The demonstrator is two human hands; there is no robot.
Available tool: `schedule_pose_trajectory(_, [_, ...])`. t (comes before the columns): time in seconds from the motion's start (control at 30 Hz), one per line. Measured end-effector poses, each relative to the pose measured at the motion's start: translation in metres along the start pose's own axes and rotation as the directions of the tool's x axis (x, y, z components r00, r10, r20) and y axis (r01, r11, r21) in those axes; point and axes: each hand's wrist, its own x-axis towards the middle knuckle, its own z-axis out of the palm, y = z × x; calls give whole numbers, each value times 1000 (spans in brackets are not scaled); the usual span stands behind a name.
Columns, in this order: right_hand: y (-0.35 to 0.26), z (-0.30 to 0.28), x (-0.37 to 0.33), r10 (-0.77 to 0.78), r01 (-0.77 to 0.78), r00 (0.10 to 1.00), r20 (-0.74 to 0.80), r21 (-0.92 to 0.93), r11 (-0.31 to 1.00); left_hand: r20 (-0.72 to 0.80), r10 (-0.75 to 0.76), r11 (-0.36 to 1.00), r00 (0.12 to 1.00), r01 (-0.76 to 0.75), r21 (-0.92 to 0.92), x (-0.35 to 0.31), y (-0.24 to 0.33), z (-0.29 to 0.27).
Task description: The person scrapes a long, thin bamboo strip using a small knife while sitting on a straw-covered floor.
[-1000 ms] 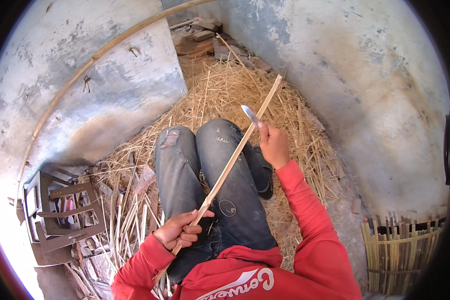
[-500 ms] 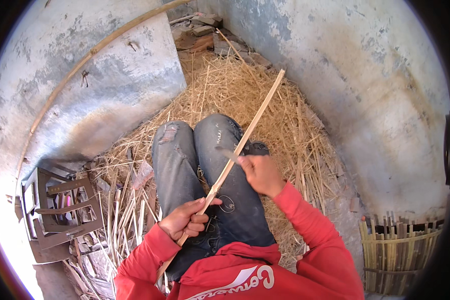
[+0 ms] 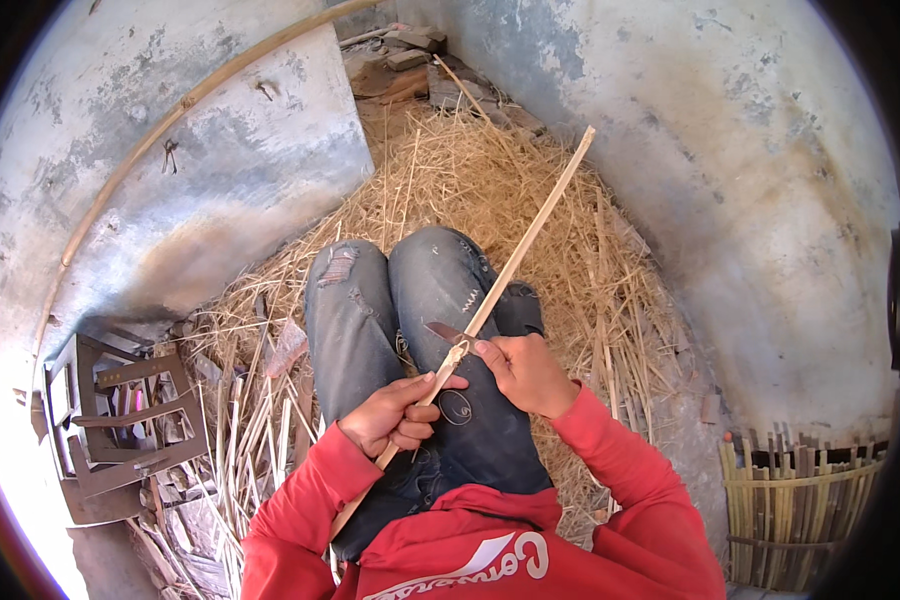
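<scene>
A long pale strip of split bamboo (image 3: 530, 237) slants across my lap, its far end up to the right and its near end beside my body. My left hand (image 3: 395, 413) is closed around its lower part, above my thighs. In my right hand (image 3: 525, 372) a short knife (image 3: 444, 331) is gripped, its dark blade lying across the strip just beyond the left hand. A rough, pale joint (image 3: 456, 353) on the strip sits right by the blade. Most of the knife's handle is hidden in the fingers.
Straw-like shavings (image 3: 470, 180) cover the floor ahead, with loose split sticks (image 3: 255, 420) to my left. A dark frame (image 3: 140, 425) stands at the left, a slatted bamboo basket (image 3: 800, 510) at the lower right. Worn walls (image 3: 690, 180) rise on both sides; a long pole (image 3: 160, 130) leans left.
The bamboo strip and my left hand have shifted up and to the right. The knife in my right hand has come down along the strip to the rough joint, nearer the left hand.
</scene>
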Motion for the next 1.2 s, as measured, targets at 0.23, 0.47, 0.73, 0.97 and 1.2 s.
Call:
schedule_pose_trajectory(0.23, [23,-15,11,117,-218,938,327,295,930,5,25,1000,1000,-25,17,1,-2,2])
schedule_pose_trajectory(0.47, [-21,-26,9,64,-83,996,65,367,926,-180,215,939,960,-152,307,-2,-14,18])
schedule_pose_trajectory(0.73, [-37,0,-3,-32,38,992,-120,50,998,-200,302,875,932,-188,445,-1,-19,24])
schedule_pose_trajectory(0.97, [-37,8,-31,-69,81,994,-84,150,985,-178,174,970,969,-137,202,-3,-12,15])
schedule_pose_trajectory(1.2, [-29,-7,-24,-132,140,974,-183,31,990,-55,-4,1000,998,4,4,-25,-19,-15])
